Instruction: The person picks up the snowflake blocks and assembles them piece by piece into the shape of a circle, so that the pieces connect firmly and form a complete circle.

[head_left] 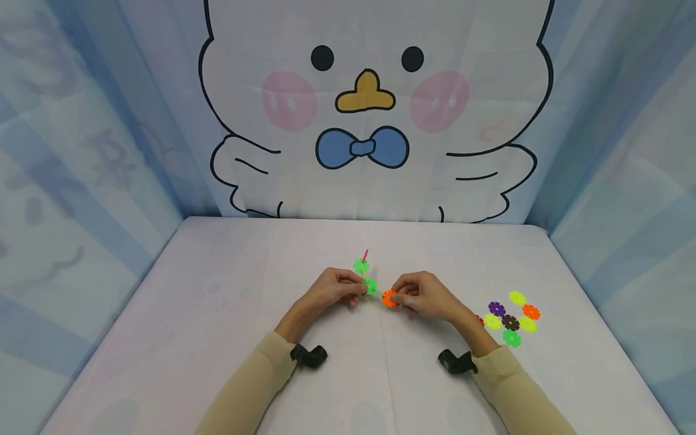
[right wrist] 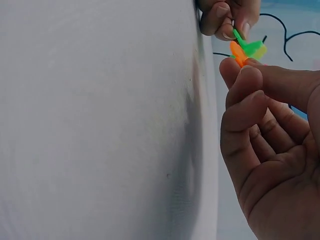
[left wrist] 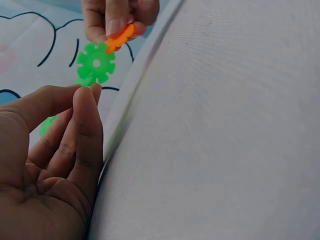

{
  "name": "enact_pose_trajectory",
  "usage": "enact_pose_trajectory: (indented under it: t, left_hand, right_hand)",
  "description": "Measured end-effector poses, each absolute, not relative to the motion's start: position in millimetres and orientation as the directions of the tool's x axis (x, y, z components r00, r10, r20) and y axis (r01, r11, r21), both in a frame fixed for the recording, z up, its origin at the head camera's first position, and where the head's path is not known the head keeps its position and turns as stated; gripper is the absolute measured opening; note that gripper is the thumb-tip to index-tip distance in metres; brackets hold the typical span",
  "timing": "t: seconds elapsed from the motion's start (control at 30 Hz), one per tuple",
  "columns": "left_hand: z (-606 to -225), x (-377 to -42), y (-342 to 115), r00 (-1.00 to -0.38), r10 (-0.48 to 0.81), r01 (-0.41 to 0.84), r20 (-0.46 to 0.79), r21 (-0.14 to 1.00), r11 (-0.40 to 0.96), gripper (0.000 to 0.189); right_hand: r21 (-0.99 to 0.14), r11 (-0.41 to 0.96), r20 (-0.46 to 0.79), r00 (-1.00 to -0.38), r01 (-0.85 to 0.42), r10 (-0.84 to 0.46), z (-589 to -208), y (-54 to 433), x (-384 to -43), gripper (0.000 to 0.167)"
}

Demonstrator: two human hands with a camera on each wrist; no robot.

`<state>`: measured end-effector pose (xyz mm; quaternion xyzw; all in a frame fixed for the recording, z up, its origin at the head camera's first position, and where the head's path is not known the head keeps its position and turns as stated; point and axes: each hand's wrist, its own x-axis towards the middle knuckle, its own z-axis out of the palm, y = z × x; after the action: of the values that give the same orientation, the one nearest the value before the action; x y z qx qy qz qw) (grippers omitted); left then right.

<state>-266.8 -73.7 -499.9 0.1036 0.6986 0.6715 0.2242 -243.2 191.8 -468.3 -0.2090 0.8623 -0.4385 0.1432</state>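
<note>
Over the middle of the table, my left hand (head_left: 337,286) pinches a chain of notched plastic discs between thumb and fingertips. In that chain are a bright green disc (head_left: 371,285), a second green disc (head_left: 360,266) farther out and a pink piece (head_left: 365,254) at the far end, seen edge-on. My right hand (head_left: 425,295) pinches an orange notched disc (head_left: 388,298) by its edge. In the left wrist view the orange disc (left wrist: 120,38) meets a green disc (left wrist: 96,62) at its rim; whether their slots interlock, I cannot tell. Fingertips hide part of the chain.
Beside my right forearm lie several loose discs, among them a purple disc (head_left: 496,309), a brown disc (head_left: 510,322), a green disc (head_left: 512,338) and an orange disc (head_left: 531,312). A red disc (head_left: 481,320) is partly covered by the forearm. Printed curtains surround the white table (head_left: 244,254).
</note>
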Motion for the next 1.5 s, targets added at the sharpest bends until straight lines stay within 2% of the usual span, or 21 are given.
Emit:
enact_pose_trajectory:
  t: [0.87,1.27,1.5]
  left_hand:
    - [-498.3,-265.8,-75.7,-0.876,0.451,-0.151,-0.17,0.985,0.078,0.016]
    - [-501.5,-266.9,-75.0,-0.886,0.437,-0.149,-0.157,0.987,0.053,0.018]
    - [-501.3,-267.5,-74.4,-0.882,0.439,-0.176,-0.175,0.984,0.038,0.021]
  right_hand:
    - [-0.88,0.424,-0.034,-0.863,-0.214,-0.505,-474.4,188.1,-241.2,0.013]
    - [-0.885,0.431,-0.046,-0.889,-0.175,-0.456,-473.3,187.1,-241.5,0.011]
    - [-0.905,0.405,-0.063,-0.901,-0.129,-0.43,-470.9,186.9,-240.3,0.016]
